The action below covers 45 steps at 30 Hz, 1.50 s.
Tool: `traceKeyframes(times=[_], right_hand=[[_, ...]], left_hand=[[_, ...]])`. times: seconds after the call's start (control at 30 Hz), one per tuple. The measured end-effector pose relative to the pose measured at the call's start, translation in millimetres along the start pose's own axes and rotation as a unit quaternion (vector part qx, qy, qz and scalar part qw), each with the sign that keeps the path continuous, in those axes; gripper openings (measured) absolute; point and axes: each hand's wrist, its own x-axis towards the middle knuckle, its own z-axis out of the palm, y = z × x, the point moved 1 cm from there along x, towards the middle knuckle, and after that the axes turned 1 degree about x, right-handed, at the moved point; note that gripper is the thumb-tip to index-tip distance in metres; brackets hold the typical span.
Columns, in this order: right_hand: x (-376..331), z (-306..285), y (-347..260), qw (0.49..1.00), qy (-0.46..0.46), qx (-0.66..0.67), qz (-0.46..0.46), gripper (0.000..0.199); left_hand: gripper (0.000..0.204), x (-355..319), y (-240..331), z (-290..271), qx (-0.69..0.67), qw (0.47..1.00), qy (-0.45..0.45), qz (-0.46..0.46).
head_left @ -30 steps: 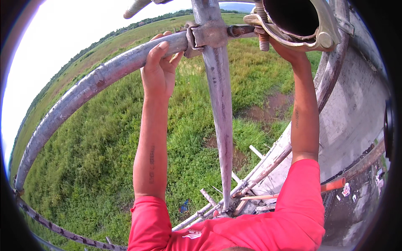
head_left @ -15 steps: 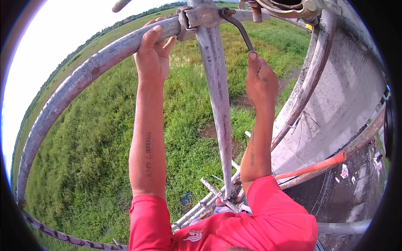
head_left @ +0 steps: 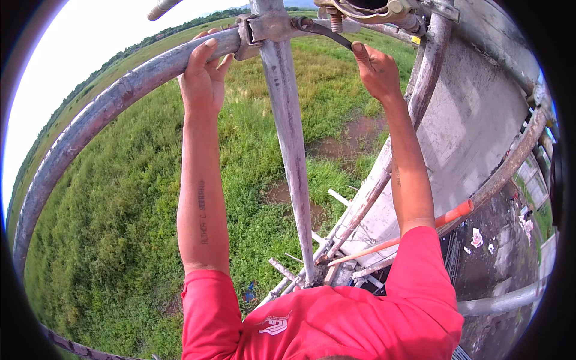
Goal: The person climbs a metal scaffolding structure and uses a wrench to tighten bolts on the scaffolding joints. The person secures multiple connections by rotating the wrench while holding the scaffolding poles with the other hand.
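My left hand [head_left: 203, 77] grips the grey horizontal scaffold tube [head_left: 114, 102] just left of the metal coupler [head_left: 267, 30] that clamps it to the upright tube [head_left: 291, 150]. My right hand [head_left: 375, 71] is closed on the end of a dark curved wrench handle [head_left: 321, 31], whose other end sits on the coupler's bolt. Both arms reach up from red sleeves at the lower edge. A second coupler [head_left: 366, 9] hangs at the top edge, above my right hand.
A grey concrete wall [head_left: 474, 126] runs along the right. Below are more scaffold tubes [head_left: 360, 210], an orange pipe [head_left: 447, 216], and littered dark ground [head_left: 498, 258]. A green field [head_left: 108, 240] lies far below on the left.
My right hand left the upper coupler, came down onto the wrench handle, then swung it up toward the top edge. My left hand kept its grip on the horizontal tube.
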Motion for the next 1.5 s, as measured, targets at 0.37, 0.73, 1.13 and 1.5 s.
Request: traceKeyframes(times=[0.37,0.73,1.13,1.5], right_hand=[[93.4,-4.8,28.6,0.984,-0.032,0.017,-0.174,0.07],[49.2,31.0,-2.2,0.981,0.107,0.085,-0.138,0.074],[-58.8,58.7,-29.4,0.948,0.116,0.245,0.165,0.074],[34.3,-4.5,27.8,0.997,0.039,-0.009,-0.064,0.084]], left_hand=[[0.041,-1.3,-2.0,-3.3,0.007,0.999,-0.022,0.03],[0.044,-6.5,2.2,3.2,0.028,0.999,-0.008,0.015],[0.038,-4.6,3.6,2.5,0.01,1.0,-0.009,0.004],[0.041,0.0,-0.4,-2.6,0.017,0.999,-0.017,0.021]])
